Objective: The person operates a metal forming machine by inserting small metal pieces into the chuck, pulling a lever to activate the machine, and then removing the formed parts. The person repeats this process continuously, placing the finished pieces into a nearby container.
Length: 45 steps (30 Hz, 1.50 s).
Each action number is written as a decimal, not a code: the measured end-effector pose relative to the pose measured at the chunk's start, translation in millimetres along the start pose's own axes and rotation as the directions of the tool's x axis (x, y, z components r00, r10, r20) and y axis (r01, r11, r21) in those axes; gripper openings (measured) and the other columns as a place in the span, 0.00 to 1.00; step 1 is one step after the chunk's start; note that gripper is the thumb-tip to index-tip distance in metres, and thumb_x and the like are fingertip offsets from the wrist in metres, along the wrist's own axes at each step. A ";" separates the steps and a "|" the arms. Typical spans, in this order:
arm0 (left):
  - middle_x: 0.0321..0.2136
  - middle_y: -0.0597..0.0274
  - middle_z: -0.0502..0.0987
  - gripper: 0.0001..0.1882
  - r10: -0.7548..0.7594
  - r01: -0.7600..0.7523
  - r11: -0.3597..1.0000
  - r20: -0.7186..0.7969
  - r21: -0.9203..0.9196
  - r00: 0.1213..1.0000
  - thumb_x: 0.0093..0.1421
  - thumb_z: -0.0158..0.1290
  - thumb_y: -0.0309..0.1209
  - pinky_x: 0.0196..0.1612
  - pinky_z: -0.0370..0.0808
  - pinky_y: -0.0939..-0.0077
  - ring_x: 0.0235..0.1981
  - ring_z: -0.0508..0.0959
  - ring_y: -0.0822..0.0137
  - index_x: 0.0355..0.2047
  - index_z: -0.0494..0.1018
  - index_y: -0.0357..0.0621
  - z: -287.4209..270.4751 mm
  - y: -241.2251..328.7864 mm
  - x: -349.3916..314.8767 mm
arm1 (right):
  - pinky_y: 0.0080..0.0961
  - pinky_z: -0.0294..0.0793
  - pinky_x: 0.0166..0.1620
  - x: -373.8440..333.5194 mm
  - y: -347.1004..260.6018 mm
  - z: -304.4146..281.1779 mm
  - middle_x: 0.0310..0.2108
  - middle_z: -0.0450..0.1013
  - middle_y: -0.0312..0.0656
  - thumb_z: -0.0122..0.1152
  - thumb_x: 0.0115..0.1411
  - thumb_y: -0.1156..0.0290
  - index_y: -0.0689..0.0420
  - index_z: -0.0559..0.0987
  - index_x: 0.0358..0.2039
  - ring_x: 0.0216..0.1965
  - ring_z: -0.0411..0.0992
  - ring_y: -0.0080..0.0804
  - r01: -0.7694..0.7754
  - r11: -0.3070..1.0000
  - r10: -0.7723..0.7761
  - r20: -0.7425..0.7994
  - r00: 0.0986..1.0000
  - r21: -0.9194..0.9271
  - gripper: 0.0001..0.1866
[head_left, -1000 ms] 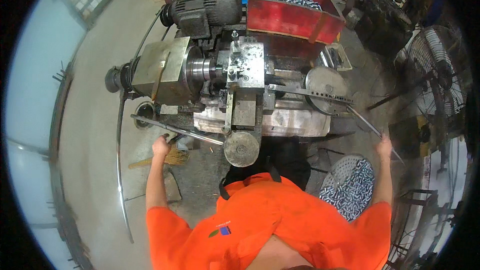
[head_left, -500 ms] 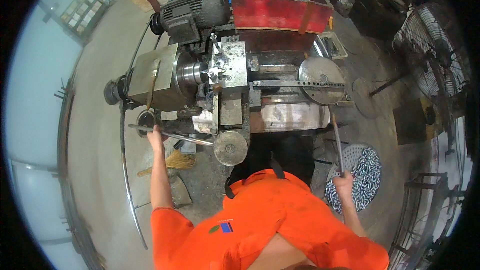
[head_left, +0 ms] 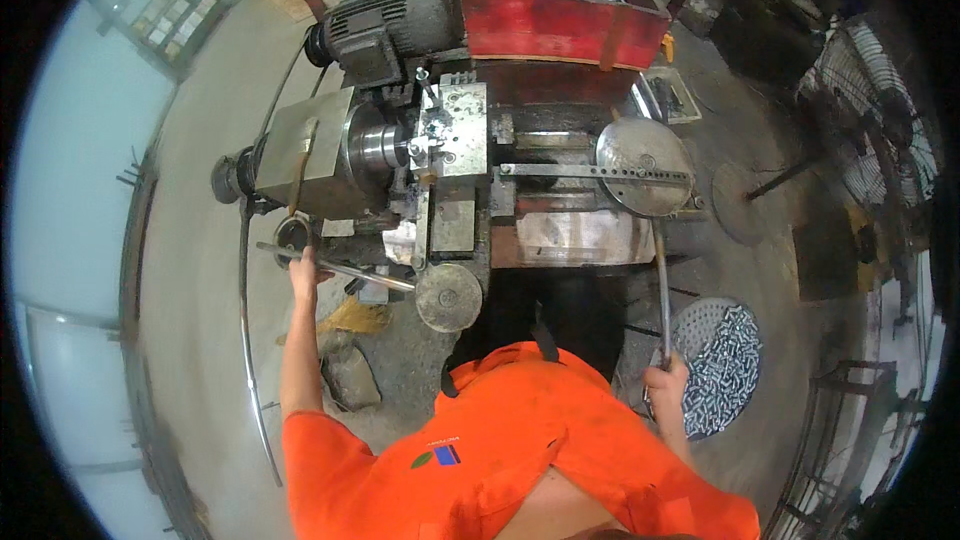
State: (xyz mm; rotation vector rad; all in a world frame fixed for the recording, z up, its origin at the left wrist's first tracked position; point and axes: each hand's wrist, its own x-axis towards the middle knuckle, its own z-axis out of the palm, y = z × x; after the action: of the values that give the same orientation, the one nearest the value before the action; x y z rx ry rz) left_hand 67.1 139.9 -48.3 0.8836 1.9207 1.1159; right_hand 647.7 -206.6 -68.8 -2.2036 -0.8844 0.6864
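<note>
My left hand (head_left: 304,275) is closed around a long metal lever rod (head_left: 365,278), near its outer end. That rod runs right to a round metal disc (head_left: 448,297) at the front of the lathe's cross slide. Lower right, my right hand (head_left: 668,380) grips a second lever rod (head_left: 662,290), which rises toward a large round disc (head_left: 630,155) on the lathe bed. Between the two levers sits the tool block (head_left: 465,130), its left side close to the lathe's spindle chuck (head_left: 378,147). Any workpiece there is too small to make out.
Behind the lathe stands a red bin (head_left: 560,30) of small metal parts, beside an electric motor (head_left: 395,28). A perforated round tray (head_left: 690,325) with more parts lies right of my right hand. A broom (head_left: 358,317) lies below the left lever; a fan (head_left: 870,110) stands far right.
The tool block and front disc have shifted slightly left toward the chuck. My right hand has swung its lever left. My left hand still holds its lever, moved a little left.
</note>
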 end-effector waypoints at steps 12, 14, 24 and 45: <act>0.22 0.52 0.72 0.27 0.042 -0.027 0.996 0.167 -0.089 0.985 0.57 0.51 0.46 0.17 0.77 0.74 0.16 0.76 0.61 0.39 0.65 0.27 -2.2 -19.1 8.4 | 0.43 0.71 0.40 239.5 37.1 -126.5 0.35 0.73 0.45 0.60 0.41 0.58 0.57 0.74 0.42 0.35 0.73 0.46 -0.287 0.496 -0.284 -0.466 0.838 -0.820 0.26; 0.25 0.50 0.75 0.31 0.002 0.034 0.984 0.196 -0.177 0.981 0.58 0.48 0.51 0.24 0.77 0.74 0.20 0.77 0.62 0.43 0.66 0.30 -6.8 -20.5 11.0 | 0.44 0.65 0.51 250.0 35.9 -107.3 0.41 0.71 0.48 0.60 0.41 0.59 0.56 0.69 0.51 0.44 0.70 0.47 -0.349 0.546 -0.301 -0.568 0.766 -0.761 0.34; 0.33 0.47 0.77 0.28 0.150 -0.504 0.239 0.481 0.830 0.864 0.54 0.49 0.55 0.34 0.74 0.62 0.33 0.79 0.55 0.37 0.73 0.39 6.5 -133.6 28.6 | 0.32 0.67 0.52 110.9 27.1 24.9 0.50 0.67 0.53 0.58 0.36 0.71 0.60 0.71 0.49 0.51 0.66 0.49 0.255 0.898 -0.352 -0.238 0.905 -0.359 0.33; 0.35 0.41 0.76 0.26 -0.070 -0.287 0.668 0.442 0.686 0.894 0.52 0.54 0.45 0.39 0.73 0.60 0.36 0.77 0.49 0.43 0.70 0.36 -13.5 -155.5 2.6 | 0.32 0.74 0.39 150.1 -252.0 46.4 0.30 0.76 0.48 0.59 0.36 0.71 0.58 0.79 0.35 0.33 0.75 0.44 0.741 0.668 -0.739 0.051 0.672 -0.071 0.20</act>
State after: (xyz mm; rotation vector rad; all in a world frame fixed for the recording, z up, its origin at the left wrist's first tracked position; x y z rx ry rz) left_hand 24.0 76.6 -184.4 1.5574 1.9259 0.0784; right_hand 612.1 62.1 52.5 -1.6540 -1.7058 0.2553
